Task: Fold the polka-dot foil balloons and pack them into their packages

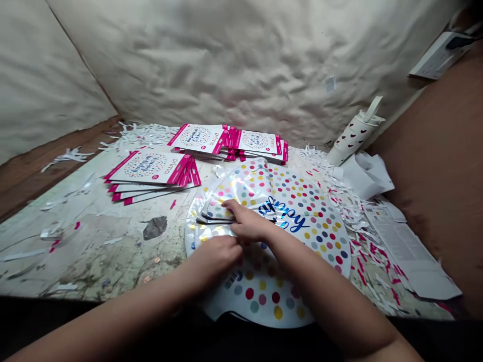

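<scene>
A round foil balloon [305, 216] with coloured polka dots and blue "Happy" lettering lies flat on the table, its upper left part folded into a silvery wedge [241, 188]. My right hand [245, 221] presses on the folded layers, fingers gripping them. My left hand [217, 259] holds the foil edge just below. Behind the balloon, several white-and-pink printed cards lie in three stacks [145, 168] [196, 138] [258, 142]; neither hand touches them.
White paper shreds [136, 134] are scattered along the stained table [86, 241]. A heart-patterned white bottle [352, 138] lies tilted at the right, beside crumpled white paper [368, 173] and printed sheets [403, 246]. A beige padded wall [241, 65] rises behind.
</scene>
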`<state>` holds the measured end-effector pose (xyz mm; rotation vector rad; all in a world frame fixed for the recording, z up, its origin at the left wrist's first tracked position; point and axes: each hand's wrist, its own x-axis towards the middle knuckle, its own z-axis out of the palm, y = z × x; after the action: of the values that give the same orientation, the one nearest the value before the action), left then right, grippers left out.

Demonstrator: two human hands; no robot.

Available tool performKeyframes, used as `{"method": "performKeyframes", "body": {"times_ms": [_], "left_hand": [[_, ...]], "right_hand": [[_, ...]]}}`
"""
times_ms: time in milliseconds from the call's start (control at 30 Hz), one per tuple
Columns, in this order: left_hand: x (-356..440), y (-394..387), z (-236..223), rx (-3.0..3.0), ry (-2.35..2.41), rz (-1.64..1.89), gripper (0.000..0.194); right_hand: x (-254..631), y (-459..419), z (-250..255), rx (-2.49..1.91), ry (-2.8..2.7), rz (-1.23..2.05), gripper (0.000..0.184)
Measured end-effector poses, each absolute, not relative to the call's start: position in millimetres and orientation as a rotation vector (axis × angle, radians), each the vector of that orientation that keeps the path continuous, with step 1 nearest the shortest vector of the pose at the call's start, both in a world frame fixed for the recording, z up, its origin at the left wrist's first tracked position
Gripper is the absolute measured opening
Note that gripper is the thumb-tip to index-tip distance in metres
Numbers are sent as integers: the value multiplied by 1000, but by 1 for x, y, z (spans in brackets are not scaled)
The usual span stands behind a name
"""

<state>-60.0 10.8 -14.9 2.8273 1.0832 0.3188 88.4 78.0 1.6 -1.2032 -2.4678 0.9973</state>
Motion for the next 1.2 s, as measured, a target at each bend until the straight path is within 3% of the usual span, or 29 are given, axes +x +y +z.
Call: {"method": "performKeyframes", "body": {"times_ms": [100,233,367,500,600,700,800,900,1067,1133,1200], "left_hand": [[-105,33,-5,3036,1296,256,32],[-134,61,14,3175,1375,-32,24],[-121,49,29,3209,1418,92,29],[-107,28,9,3065,1160,128,31],[-108,29,-16,2886,1302,111,71],[-109,35,-29,2739,1422,27,85],[-113,43,-24,2683,1421,-2,78],[-127,51,-6,2534,1511,83,56],[-139,60,29,2426,2035,891,32],[-116,64,32,2614,1801,999,27],[-77,71,24,2829,1246,816,28]], "right_hand": [[87,75,-6,-1212,-2494,893,52],[63,69,-13,-1293,-2468,701,42],[39,73,-21,-1434,-2397,540,29],[57,92,-15,-1482,-2291,483,17],[105,100,20,-1499,-2077,368,30],[154,87,69,-1287,-1655,44,31],[178,57,94,-1000,-1658,0,17],[185,26,71,-829,-1983,218,24],[207,-3,-12,-900,-2432,522,24],[216,-7,-33,-904,-2524,627,24],[220,-9,-41,-876,-2564,692,23]]}}
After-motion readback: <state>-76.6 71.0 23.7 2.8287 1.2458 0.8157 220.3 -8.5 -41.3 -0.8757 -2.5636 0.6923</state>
